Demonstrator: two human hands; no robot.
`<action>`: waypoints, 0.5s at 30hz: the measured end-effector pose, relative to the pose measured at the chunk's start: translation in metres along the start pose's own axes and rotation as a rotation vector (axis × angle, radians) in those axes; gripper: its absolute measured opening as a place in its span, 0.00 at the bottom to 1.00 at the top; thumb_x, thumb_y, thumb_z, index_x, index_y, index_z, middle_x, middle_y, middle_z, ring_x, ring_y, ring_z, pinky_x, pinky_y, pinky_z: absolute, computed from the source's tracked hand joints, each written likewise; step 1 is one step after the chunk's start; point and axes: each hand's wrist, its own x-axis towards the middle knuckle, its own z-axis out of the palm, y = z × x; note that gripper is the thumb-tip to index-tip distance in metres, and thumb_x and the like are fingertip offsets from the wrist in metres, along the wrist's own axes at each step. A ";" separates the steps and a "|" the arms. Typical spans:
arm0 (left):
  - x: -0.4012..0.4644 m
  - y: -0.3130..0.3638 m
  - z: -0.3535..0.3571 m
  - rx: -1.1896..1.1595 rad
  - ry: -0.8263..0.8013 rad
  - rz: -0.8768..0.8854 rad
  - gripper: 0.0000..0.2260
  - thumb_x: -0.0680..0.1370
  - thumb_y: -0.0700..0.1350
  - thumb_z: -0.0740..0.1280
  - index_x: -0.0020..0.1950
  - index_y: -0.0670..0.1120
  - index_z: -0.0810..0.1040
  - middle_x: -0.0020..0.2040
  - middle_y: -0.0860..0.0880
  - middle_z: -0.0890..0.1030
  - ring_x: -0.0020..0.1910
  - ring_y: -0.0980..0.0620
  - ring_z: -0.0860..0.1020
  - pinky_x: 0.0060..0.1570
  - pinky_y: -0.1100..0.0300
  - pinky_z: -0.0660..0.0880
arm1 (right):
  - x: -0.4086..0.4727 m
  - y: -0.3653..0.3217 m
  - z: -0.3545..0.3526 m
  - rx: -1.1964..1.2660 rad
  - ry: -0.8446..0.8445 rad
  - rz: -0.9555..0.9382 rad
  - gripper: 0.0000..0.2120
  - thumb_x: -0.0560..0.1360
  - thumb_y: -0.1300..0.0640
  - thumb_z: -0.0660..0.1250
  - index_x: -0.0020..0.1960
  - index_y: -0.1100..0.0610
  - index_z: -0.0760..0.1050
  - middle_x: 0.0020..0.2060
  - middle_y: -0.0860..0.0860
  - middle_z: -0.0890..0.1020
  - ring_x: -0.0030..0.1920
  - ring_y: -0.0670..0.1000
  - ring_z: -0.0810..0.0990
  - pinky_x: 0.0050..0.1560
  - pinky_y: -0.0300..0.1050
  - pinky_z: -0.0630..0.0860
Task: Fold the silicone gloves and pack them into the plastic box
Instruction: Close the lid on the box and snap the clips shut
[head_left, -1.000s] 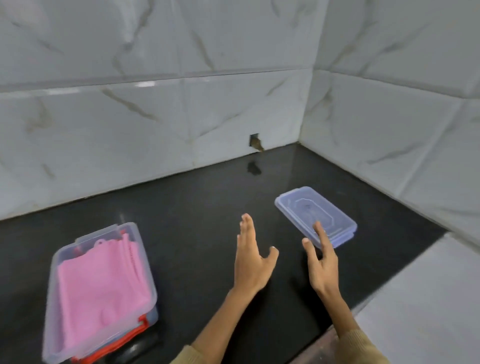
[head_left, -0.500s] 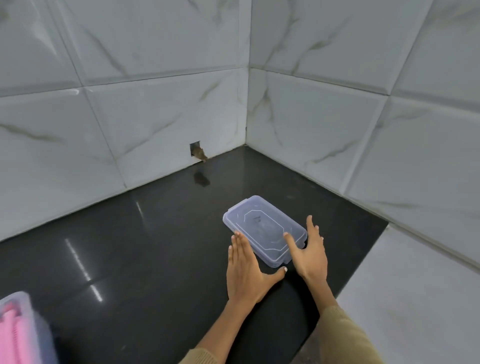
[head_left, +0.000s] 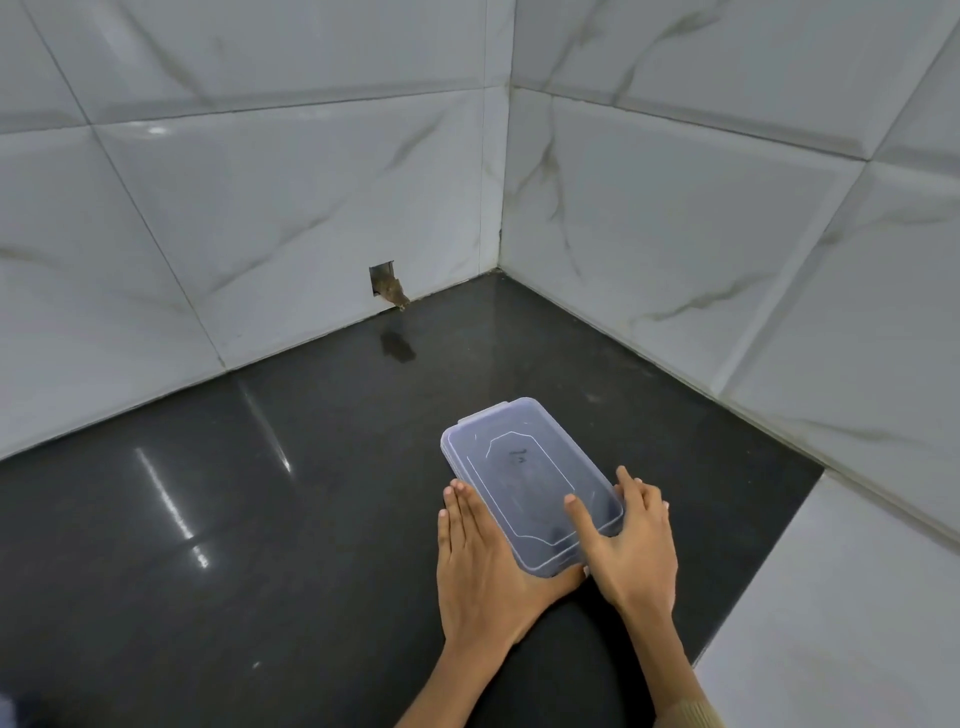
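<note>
A clear plastic lid (head_left: 524, 467) lies flat on the black counter (head_left: 311, 519), near the right wall. My left hand (head_left: 483, 577) lies flat on the counter with straight fingers along the lid's left edge and its thumb at the near corner. My right hand (head_left: 634, 545) holds the lid's near right corner, with the thumb on top and the fingers curled around the right edge. The plastic box with the pink gloves is out of view.
White marble-look tiled walls meet in a corner (head_left: 498, 260) behind the counter. A small cut-out hole (head_left: 387, 286) sits low in the back wall. A white tiled ledge (head_left: 857, 623) borders the counter on the right.
The view has swung right, and the box with the pink gloves has left the frame. Both hands have reached forward from mid-air to the lid and now touch it.
</note>
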 end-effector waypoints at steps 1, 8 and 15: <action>0.000 0.000 0.000 -0.003 0.002 0.004 0.64 0.51 0.84 0.48 0.65 0.44 0.19 0.70 0.48 0.26 0.72 0.52 0.30 0.70 0.59 0.33 | 0.000 0.000 0.000 -0.007 0.004 -0.015 0.44 0.63 0.23 0.53 0.71 0.49 0.65 0.65 0.48 0.70 0.70 0.56 0.67 0.63 0.60 0.73; -0.002 0.002 -0.004 -0.019 -0.014 0.003 0.66 0.51 0.84 0.51 0.69 0.43 0.24 0.76 0.45 0.32 0.73 0.53 0.33 0.71 0.59 0.33 | 0.000 -0.003 -0.002 -0.021 0.007 -0.088 0.35 0.67 0.28 0.56 0.65 0.49 0.69 0.62 0.49 0.74 0.66 0.54 0.71 0.70 0.59 0.66; -0.009 0.005 -0.019 -0.053 -0.088 0.017 0.69 0.52 0.82 0.55 0.74 0.38 0.32 0.77 0.42 0.36 0.76 0.49 0.36 0.72 0.57 0.34 | -0.014 -0.014 -0.017 0.089 -0.061 -0.060 0.21 0.73 0.35 0.57 0.58 0.47 0.67 0.50 0.45 0.80 0.64 0.53 0.74 0.74 0.55 0.59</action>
